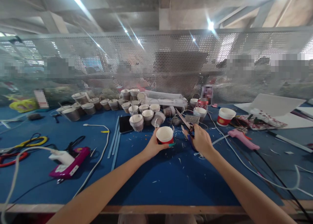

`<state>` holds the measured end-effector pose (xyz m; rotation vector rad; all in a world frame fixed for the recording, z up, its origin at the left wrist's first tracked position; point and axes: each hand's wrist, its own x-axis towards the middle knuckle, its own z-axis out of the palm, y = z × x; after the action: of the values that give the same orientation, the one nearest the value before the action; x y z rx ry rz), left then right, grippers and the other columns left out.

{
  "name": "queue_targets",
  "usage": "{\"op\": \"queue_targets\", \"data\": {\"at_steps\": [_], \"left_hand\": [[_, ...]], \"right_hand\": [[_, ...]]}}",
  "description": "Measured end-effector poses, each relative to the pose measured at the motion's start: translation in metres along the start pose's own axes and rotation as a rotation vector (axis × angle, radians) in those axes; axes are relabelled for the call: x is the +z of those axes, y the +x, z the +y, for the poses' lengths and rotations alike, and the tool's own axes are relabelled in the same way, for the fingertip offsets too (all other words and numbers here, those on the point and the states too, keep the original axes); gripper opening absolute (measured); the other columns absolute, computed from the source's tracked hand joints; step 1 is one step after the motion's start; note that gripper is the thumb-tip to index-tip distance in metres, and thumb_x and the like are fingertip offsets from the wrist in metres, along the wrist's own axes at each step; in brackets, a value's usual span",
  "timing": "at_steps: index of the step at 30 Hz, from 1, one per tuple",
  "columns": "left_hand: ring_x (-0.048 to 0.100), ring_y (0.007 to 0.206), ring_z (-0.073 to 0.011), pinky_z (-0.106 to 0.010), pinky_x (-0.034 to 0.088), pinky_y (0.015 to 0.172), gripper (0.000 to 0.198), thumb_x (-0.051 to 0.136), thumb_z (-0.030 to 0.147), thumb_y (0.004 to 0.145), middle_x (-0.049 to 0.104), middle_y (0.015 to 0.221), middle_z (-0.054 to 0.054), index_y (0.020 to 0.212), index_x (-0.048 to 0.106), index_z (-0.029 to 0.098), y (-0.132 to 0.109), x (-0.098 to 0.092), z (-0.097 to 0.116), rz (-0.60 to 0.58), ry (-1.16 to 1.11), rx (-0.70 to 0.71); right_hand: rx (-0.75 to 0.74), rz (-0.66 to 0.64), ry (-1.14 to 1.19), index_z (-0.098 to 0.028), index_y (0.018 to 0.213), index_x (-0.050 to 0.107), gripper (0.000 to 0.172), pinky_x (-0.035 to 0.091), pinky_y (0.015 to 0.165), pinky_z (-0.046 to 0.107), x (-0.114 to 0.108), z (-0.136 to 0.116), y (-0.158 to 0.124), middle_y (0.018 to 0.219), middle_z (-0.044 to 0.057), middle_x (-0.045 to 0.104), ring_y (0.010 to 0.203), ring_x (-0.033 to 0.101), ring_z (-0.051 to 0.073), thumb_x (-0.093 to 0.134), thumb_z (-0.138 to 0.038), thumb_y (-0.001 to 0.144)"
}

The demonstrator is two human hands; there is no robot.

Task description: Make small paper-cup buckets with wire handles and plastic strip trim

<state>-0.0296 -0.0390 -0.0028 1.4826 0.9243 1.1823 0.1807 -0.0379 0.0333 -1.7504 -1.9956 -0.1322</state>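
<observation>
My left hand (153, 146) is wrapped round a red and white paper cup (164, 135), held upright with its open mouth toward me. In my right hand (201, 139) is a pair of scissors (184, 119), its blades pointing up and to the left, apart from the cup. Just beyond the cup, a small grey bucket (158, 119) lies tipped on its side. A ball of grey twine (176, 120) sits near the scissor blades. Several more small grey buckets (136, 122) with white insides stand in a cluster behind my left hand.
A pink glue gun (243, 139) and another red and white cup (225, 116) are at the right. A purple power strip (70, 163), glue sticks (114, 140), a black phone (125, 124) and a white cable (104, 152) lie left. A perforated metal screen (137, 60) stands behind the blue table (171, 188).
</observation>
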Motion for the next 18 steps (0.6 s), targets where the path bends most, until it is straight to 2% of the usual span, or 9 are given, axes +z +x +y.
{"op": "queue_targets", "data": {"at_steps": [3, 6, 13, 18], "left_hand": [[0.053, 0.104, -0.0200, -0.036, 0.040, 0.094, 0.073, 0.075, 0.021, 0.053, 0.055, 0.112, -0.009, 0.116, 0.039, 0.015, 0.000, -0.001, -0.003, -0.060, 0.076, -0.013], [0.052, 0.105, -0.0204, -0.036, 0.039, 0.094, 0.069, 0.075, 0.021, 0.054, 0.056, 0.112, -0.009, 0.115, 0.043, 0.014, 0.000, -0.002, -0.005, -0.065, 0.172, -0.002], [0.053, 0.104, -0.0214, -0.037, 0.038, 0.094, 0.068, 0.074, 0.026, 0.057, 0.057, 0.114, -0.009, 0.117, 0.045, 0.015, -0.002, -0.003, 0.000, -0.046, 0.325, 0.009], [0.053, 0.103, -0.0221, -0.037, 0.039, 0.093, 0.071, 0.074, 0.027, 0.057, 0.058, 0.114, -0.009, 0.120, 0.044, 0.015, -0.002, -0.003, 0.001, -0.059, 0.354, -0.005]], "right_hand": [[-0.003, 0.024, -0.017, -0.017, 0.082, 0.046, 0.024, 0.033, 0.057, 0.026, -0.003, 0.000, -0.001, 0.080, 0.007, 0.061, 0.071, 0.059, 0.020, 0.044, -0.041, 0.081], [-0.050, -0.018, -0.058, -0.017, 0.082, 0.047, 0.029, 0.032, 0.056, 0.026, -0.006, 0.002, 0.001, 0.081, 0.007, 0.061, 0.070, 0.059, 0.020, 0.042, -0.046, 0.081], [-0.204, -0.240, -0.112, -0.017, 0.076, 0.049, 0.036, 0.029, 0.054, 0.025, -0.008, 0.010, 0.004, 0.078, 0.007, 0.062, 0.069, 0.059, 0.020, 0.041, -0.052, 0.080], [-0.215, -0.304, -0.132, -0.018, 0.077, 0.051, 0.037, 0.027, 0.052, 0.025, -0.014, 0.011, 0.005, 0.077, 0.007, 0.063, 0.068, 0.059, 0.019, 0.040, -0.052, 0.081]]}}
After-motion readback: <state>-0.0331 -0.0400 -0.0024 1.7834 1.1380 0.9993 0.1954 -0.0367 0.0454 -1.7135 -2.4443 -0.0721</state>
